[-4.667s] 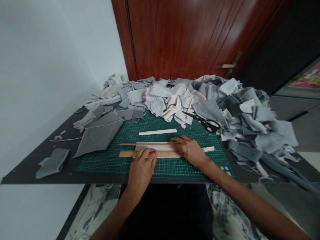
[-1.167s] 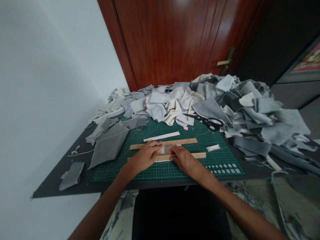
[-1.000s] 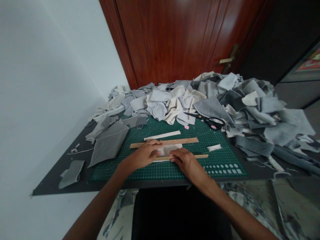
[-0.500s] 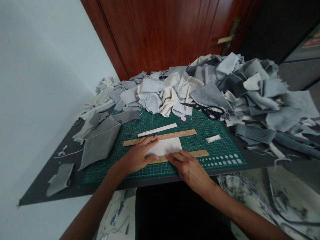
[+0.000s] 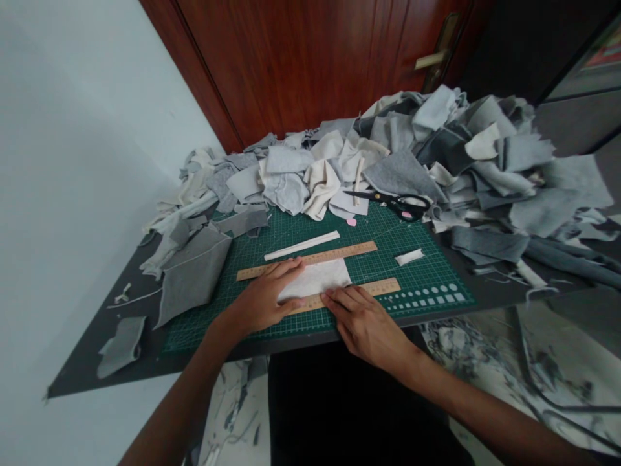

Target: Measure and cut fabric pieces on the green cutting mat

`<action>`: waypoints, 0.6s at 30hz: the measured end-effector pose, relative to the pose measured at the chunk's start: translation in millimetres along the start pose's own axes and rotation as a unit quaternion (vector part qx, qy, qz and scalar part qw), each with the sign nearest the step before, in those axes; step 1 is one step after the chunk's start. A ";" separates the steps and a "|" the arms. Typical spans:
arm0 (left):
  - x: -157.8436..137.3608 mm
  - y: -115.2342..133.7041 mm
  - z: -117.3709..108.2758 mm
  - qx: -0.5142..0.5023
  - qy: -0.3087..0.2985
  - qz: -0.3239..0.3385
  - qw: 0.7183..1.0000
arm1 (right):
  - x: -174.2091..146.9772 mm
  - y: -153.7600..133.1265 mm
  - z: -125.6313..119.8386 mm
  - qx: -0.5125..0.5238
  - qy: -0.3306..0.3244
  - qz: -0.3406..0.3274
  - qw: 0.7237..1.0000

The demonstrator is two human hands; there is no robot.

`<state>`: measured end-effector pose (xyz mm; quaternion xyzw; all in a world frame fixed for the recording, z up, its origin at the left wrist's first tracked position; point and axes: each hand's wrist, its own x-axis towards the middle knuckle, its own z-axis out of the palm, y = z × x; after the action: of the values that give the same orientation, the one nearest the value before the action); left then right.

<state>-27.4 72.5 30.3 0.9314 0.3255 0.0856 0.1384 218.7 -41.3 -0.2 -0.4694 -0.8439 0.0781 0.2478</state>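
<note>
White cloth (image 5: 317,278) lies flat at the centre of the frame in the head view, between a far ruler (image 5: 347,251) and a near ruler (image 5: 383,286), on a green cutting mat (image 5: 388,236). The left hand (image 5: 262,303), left of centre, is spread open over the cloth's left end, fingers at the far ruler and thumb on the near one. The right hand (image 5: 363,323), just below centre, has bent fingers on the near ruler; whether they pinch it or only press, I cannot tell. A white strip (image 5: 301,246) lies just above the far ruler, and a small white piece (image 5: 410,257) right of centre. Black scissors (image 5: 402,206) rest higher up, beside a heap of fabric scraps (image 5: 286,189) crossing the upper middle.
</note>
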 end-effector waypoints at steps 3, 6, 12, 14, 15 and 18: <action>0.2 -0.2 -3.4 -0.005 -0.007 -0.007 1.000 | 0.7 -2.0 0.4 -0.008 0.007 0.005 1.000; 0.6 -0.9 -0.8 -0.009 0.010 -0.010 1.000 | 1.7 -4.4 -0.1 -0.013 0.009 0.015 1.000; 2.8 -1.4 10.3 -0.012 0.052 -0.014 0.999 | 3.3 -5.4 1.5 -0.010 0.020 0.029 0.999; 3.7 -0.4 11.3 -0.010 0.058 -0.017 0.998 | 5.9 -3.5 1.0 -0.011 0.017 0.032 0.999; 4.1 0.3 11.1 -0.010 0.059 -0.018 0.998 | 7.8 -2.3 0.2 -0.010 0.013 0.034 0.999; 5.0 2.5 9.3 -0.014 0.057 -0.019 0.998 | 14.2 1.2 -3.5 -0.001 -0.001 0.041 0.999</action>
<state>-19.8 71.9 22.6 0.9167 0.3492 0.1404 0.1338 215.1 -29.1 7.2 -0.5039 -0.8241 0.0884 0.2430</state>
